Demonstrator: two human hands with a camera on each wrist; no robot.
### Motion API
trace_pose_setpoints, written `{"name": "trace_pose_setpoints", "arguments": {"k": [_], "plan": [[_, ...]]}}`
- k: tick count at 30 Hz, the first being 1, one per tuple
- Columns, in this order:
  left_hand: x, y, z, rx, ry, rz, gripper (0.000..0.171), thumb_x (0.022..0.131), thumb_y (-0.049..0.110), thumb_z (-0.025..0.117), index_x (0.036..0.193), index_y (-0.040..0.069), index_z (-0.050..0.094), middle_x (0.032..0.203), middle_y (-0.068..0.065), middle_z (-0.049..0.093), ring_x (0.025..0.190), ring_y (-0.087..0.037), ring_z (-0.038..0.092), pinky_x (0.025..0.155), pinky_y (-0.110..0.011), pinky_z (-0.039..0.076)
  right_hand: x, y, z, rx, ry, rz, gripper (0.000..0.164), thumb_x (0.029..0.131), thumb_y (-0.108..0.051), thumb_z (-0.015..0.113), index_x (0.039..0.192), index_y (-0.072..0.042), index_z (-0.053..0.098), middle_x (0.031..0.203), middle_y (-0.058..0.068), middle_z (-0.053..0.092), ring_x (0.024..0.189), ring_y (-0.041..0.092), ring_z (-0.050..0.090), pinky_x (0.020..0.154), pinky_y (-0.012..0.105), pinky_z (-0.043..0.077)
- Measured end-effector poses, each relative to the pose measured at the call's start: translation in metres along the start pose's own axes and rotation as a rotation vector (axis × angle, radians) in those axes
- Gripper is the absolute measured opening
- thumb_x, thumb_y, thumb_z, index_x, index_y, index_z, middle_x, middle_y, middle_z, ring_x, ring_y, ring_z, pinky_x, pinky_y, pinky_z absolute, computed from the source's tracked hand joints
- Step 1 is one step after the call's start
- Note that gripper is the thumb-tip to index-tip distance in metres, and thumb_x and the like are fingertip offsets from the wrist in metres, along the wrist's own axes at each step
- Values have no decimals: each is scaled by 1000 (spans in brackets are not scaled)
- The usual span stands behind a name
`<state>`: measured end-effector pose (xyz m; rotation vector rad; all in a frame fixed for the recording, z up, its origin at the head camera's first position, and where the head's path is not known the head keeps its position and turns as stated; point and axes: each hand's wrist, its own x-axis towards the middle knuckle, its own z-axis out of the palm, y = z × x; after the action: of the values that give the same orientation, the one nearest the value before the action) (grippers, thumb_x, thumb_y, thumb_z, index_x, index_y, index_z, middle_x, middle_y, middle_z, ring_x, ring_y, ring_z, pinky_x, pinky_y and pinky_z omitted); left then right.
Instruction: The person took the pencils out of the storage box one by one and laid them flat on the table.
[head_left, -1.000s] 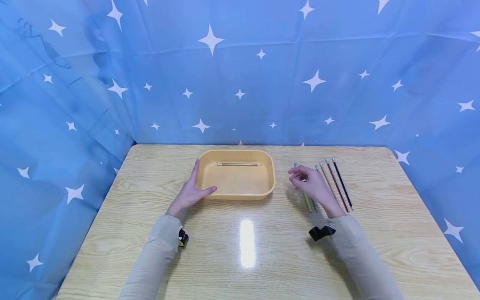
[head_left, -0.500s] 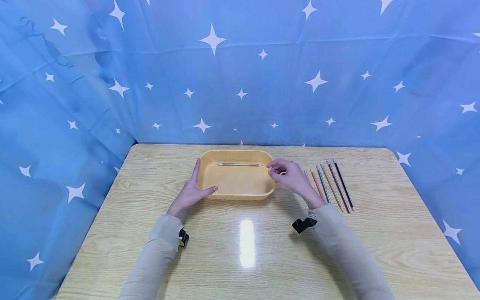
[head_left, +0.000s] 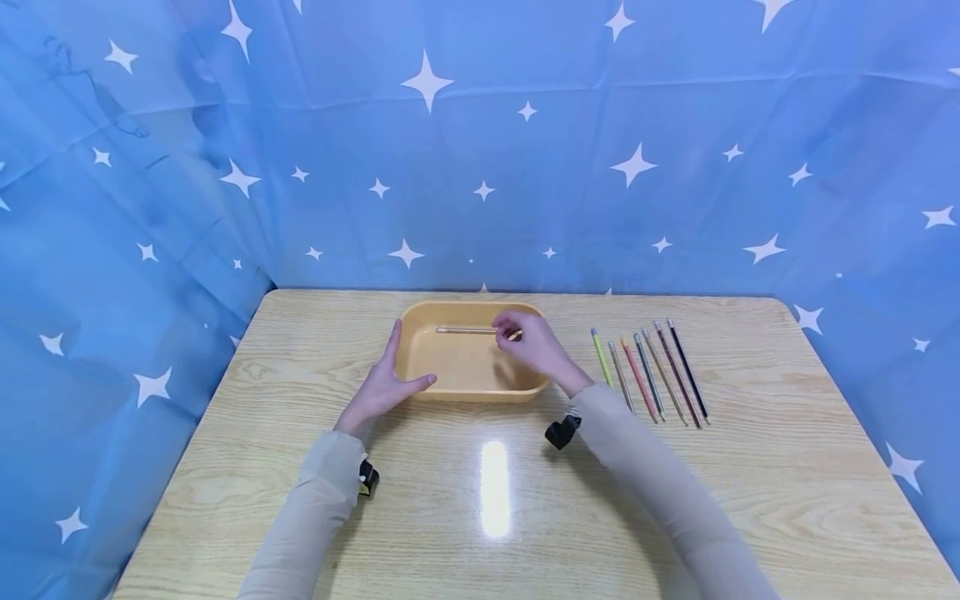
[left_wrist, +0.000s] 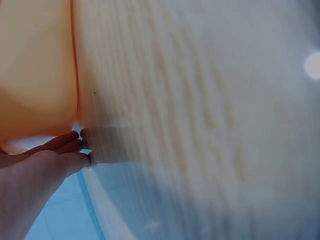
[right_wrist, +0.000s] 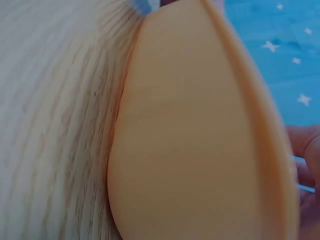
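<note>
A pale orange plastic tray [head_left: 468,395] stands on the wooden table. My left hand [head_left: 380,386] is spread at its left front corner, index finger up along the left side and thumb across the front rim. A thin pencil [head_left: 461,331] lies crosswise inside, near the back wall. My right hand [head_left: 534,343] is over the tray's right half, fingers loosely bent with a gap beside the thumb; it overlaps the pencil's right end, and nothing shows in its grasp. In the right wrist view the tray wall [right_wrist: 185,125] hides most of that hand.
To the right of the tray several pencils lie side by side, from a yellow-green pencil [head_left: 602,357] through a red pencil [head_left: 639,381] to a black pencil [head_left: 689,371]. A blue curtain with white stars [head_left: 480,150] hangs behind the table [head_left: 420,517].
My right hand has moved left from above the pencils on the table to over the tray, uncovering the yellow-green one. My left hand, the tray and the pencil in it have stayed put.
</note>
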<state>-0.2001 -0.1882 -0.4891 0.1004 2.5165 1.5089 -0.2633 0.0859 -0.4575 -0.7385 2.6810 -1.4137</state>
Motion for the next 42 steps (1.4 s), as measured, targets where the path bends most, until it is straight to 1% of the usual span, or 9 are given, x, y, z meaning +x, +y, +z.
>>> {"name": "trace_pose_setpoints", "arguments": {"k": [4,7,13,19,26,31,34,36,42], "plan": [[-1,0,2,3,-5,-5,116,80,38,78,155,26,-9,160,-15,5,141,-40,16,111,-56,16,5,5,5,-23,8,22,19,84,5,63,103,8,64,89,13,68,86,26,64,77,33,55],[-2,0,3,3,-3,1,116,80,37,79,155,25,-9,160,-15,5,141,-40,17,112,-55,16,7,9,9,-39,-3,46,22,84,4,65,106,8,64,96,15,68,92,28,65,81,34,55],[-2,-3,4,7,-5,17,116,81,37,78,155,26,-10,160,-16,5,141,-42,16,111,-57,16,9,14,16,-170,-34,59,28,84,-3,67,111,3,64,109,17,67,104,31,62,91,39,49],[-2,-4,4,-7,-7,17,116,81,36,78,155,26,-11,160,-16,5,141,-41,15,112,-55,16,14,18,23,-266,-71,90,31,85,-6,65,115,3,64,114,16,65,107,29,60,94,38,47],[-3,-2,1,-4,-6,12,116,81,35,78,155,24,-11,160,-16,5,141,-39,17,112,-53,17,18,17,26,-265,-171,96,41,89,-14,68,125,2,59,125,16,60,117,30,54,102,39,41],[-3,0,0,-12,-6,0,116,81,34,79,155,24,-10,160,-16,6,142,-38,18,113,-51,18,18,18,28,-247,-211,106,46,92,-21,65,131,1,55,132,16,56,124,31,49,106,40,37],[-2,0,1,-8,-7,0,116,81,33,79,155,24,-10,160,-16,6,141,-39,18,113,-51,18,18,19,28,-238,-223,129,47,93,-24,64,133,0,54,133,16,56,123,31,50,104,41,38],[-2,0,0,-1,-6,5,115,81,34,78,155,24,-10,159,-16,6,141,-39,18,113,-52,18,18,19,28,-243,-221,137,47,92,-26,66,131,-1,56,128,16,59,118,30,53,101,41,41],[0,1,1,12,-8,17,115,81,35,78,155,25,-10,160,-15,5,141,-39,17,112,-53,18,18,17,26,-282,-198,168,44,81,-24,80,117,-3,63,102,9,66,92,22,61,82,35,49]]}}
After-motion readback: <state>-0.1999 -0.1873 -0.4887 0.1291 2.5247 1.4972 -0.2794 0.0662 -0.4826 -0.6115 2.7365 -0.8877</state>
